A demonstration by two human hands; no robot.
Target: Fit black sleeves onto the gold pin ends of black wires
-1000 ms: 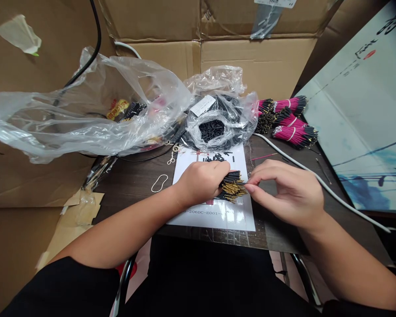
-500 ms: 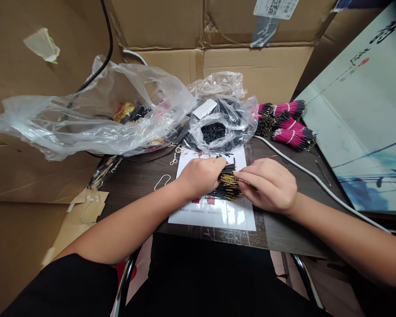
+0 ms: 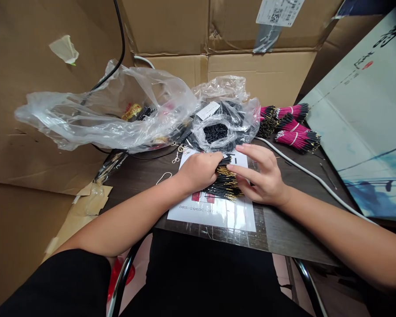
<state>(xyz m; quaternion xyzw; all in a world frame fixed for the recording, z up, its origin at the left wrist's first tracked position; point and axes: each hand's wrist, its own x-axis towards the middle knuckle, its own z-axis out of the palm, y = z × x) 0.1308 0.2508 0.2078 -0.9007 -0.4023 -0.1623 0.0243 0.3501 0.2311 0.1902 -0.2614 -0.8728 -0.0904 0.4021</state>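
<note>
Clasping the bundle of black-sleeved wires [image 3: 219, 188], the left hand [image 3: 199, 172] has its fingers closed tight around it, gold tips pointing right; the bundle sits over the middle of the white sheet [image 3: 186, 214], well inside the sheet's near edge; whether it rests on the paper or is lifted, I cannot tell; the right hand [image 3: 264, 178] comes in from the other side, fingers spread apart, one fingertip right at the gold tips and an upper finger raised towards the clear bag of black tubes [image 3: 243, 131]; that bag stands just behind the hands, so room is tight on the far side, with a few loose black tubes [image 3: 235, 156] in the narrow strip between.

To the right it loosens up; bare dark table [image 3: 288, 226] runs from the sheet's edge out past the right wrist, crossed by a white cable [image 3: 312, 175]; the pink wire bundles [image 3: 297, 137] are stacked at the back right, well apart from the fingers; on the left, a pale elastic loop [image 3: 164, 177] lies near the left forearm, and a big crumpled plastic bag [image 3: 108, 134] crowds the back; cardboard [image 3: 260, 74] walls off the far edge.
</note>
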